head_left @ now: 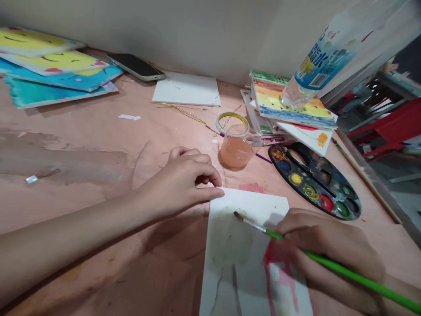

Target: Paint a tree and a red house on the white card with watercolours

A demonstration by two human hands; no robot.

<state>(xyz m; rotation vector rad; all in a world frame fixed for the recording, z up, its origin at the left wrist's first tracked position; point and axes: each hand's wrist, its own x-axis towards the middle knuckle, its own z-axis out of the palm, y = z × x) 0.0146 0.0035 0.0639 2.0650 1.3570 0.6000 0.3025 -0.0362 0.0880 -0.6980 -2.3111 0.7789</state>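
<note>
A white painting sheet (pixel 263 198) lies in front of me, with a pale green-grey rounded patch, thin grey strokes below it and red-pink strokes at the right. My left hand (pixel 194 175) is at its top left corner, fingers curled and thumb tip lying on the edge. My right hand (pixel 329 245) grips a green-handled paintbrush (pixel 348 273), whose dark bristles are over the upper part of the pale patch. Whether the bristles touch the sheet I cannot tell. Part of the red strokes is hidden by my right hand.
A black paint palette (pixel 317 175) lies at the right, near a cup of orange-brown water (pixel 237 151) and a tape roll (pixel 233 118). Behind stand a bottle (pixel 320 61) on stacked paintings (pixel 272 98), a white panel (pixel 187 89), a phone (pixel 134 66) and more paintings (pixel 62 98).
</note>
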